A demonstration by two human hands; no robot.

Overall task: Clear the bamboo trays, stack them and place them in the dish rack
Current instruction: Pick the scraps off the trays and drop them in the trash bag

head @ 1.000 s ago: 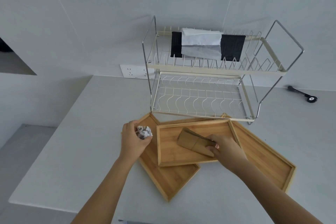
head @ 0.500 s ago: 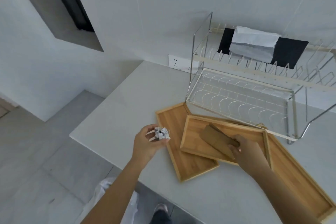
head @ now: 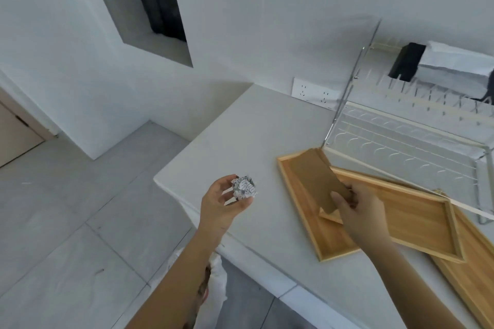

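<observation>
Counter left of trays lies open.

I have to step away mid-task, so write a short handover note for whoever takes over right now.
Left hand: holds a crumpled paper ball, near the counter's left edge.
Right hand: grips a folded brown paper, lifted over the trays.
Trays: three bamboo trays lie overlapping on the counter in front of the dish rack: left tray, middle tray, right tray.
Done: both items are off the trays.
Left: get rid of both, stack the trays, set them in the rack.
</observation>
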